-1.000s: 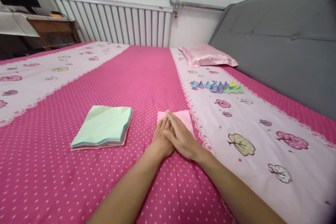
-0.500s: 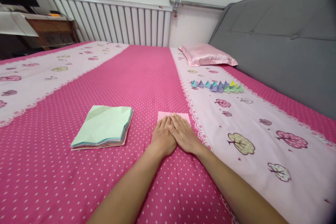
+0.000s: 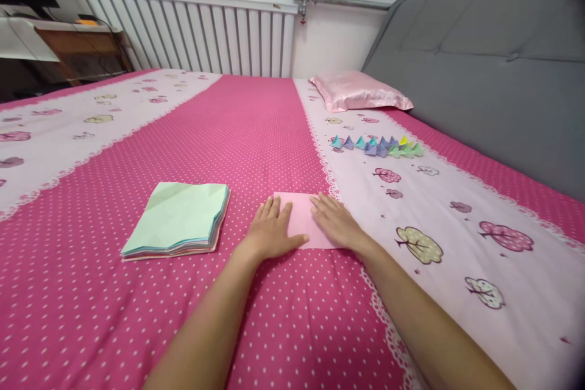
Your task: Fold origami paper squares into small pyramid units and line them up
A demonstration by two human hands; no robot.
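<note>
Two bare hands lie palm down, side by side and apart, on a sheet of pink paper. The left hand (image 3: 273,233) is spread, its thumb stretched across the near part of the pink paper (image 3: 300,214) and its other fingers along the left edge. The right hand (image 3: 337,220) lies flat over the right side, fingers extended and only slightly parted. The pink paper rests on the dotted pink bedspread (image 3: 256,134), its middle showing between the hands.

To the left, well apart from the paper, sits a stack of square paper sheets (image 3: 178,216), pale green on top with blue and other colours at the edges. Beyond the right hand, pointed folded-paper pieces (image 3: 382,149) in blue, purple, green and yellow stand clustered on a pale tree-print band. Farther off are a shiny pink pillow (image 3: 361,91), a grey padded headboard (image 3: 484,73) and, against the wall, a white radiator (image 3: 192,30).
</note>
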